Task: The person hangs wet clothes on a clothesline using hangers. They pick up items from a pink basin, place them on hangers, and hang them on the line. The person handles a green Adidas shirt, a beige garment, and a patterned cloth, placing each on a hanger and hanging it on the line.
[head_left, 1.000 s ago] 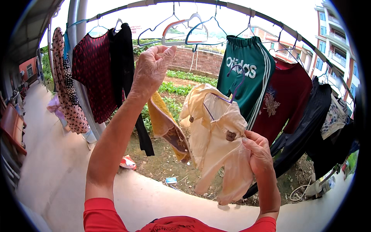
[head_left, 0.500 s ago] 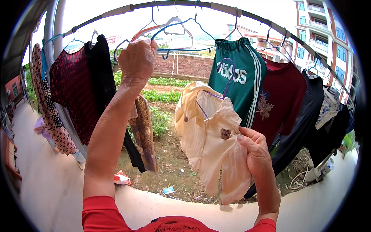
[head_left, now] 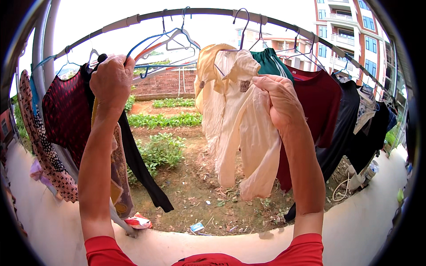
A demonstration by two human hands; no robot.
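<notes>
A cream short-sleeved shirt (head_left: 230, 111) with small brown patches hangs on a dark purple hanger (head_left: 242, 33). My right hand (head_left: 282, 95) pinches the shirt's fabric beside one patch, thumb and fingers closed. The hanger's hook overlaps the rail in view; whether it rests on it I cannot tell. At the left, my left hand (head_left: 111, 82) is raised in a closed fist next to a blue hanger (head_left: 153, 42). What it holds, if anything, is hidden. Below that forearm hangs a brown patterned garment (head_left: 122, 177).
A curved metal rail (head_left: 155, 16) spans the top. Dark red patterned top (head_left: 66, 108), black garments, green garment (head_left: 270, 62) and maroon top (head_left: 317, 102) hang along it. Beyond the pale ledge (head_left: 168, 241) lie plants (head_left: 159, 153), soil and a brick wall (head_left: 153, 83).
The shirt and its hanger have risen toward the rail with my right hand, now in front of the green garment. My left fist has shifted left, and the view has turned slightly right.
</notes>
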